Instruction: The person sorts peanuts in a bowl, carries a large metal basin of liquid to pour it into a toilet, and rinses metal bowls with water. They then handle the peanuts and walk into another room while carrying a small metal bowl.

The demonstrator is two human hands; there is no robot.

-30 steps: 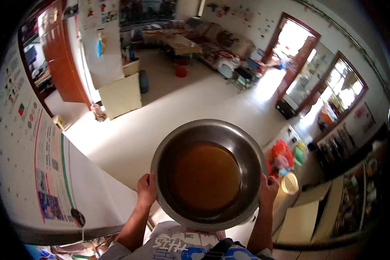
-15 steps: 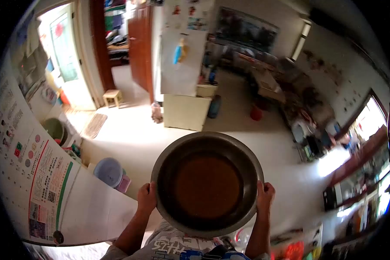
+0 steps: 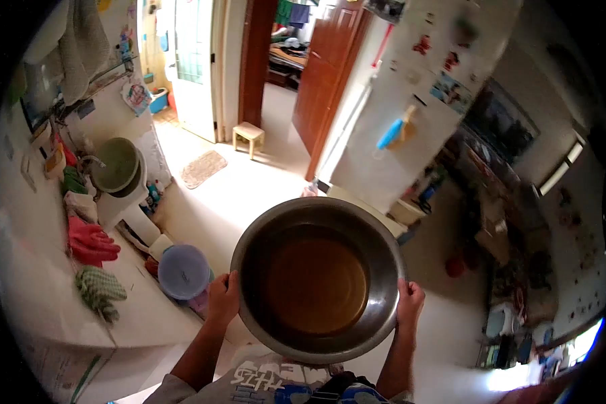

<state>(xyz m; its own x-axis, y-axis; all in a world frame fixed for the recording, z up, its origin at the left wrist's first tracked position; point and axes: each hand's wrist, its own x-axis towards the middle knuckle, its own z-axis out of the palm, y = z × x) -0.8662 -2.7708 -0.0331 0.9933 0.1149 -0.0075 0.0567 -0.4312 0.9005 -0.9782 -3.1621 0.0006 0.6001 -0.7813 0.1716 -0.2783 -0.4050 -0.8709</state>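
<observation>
A large round metal basin [image 3: 250, 316] is held out in front of my body, with brownish liquid [image 3: 313, 286] lying in its bottom. My left hand [image 3: 223, 297] grips the rim on the left side, fingers curled around it. On the opposite side my right hand [image 3: 410, 301] is closed on the rim in the same way. The basin looks roughly level and hangs above the floor.
Left of me, a lilac bucket [image 3: 183, 271] stands on the floor. Beyond it a green basin [image 3: 116, 163] sits at a sink. Red gloves [image 3: 93, 242] hang on the left wall. Ahead are a small stool [image 3: 248, 138], a mat [image 3: 204, 169] and a brown door [image 3: 328, 77].
My view has turned left, bringing the sink, gloves and doorways further into sight. Both hands still hold the basin, which stays in front of me.
</observation>
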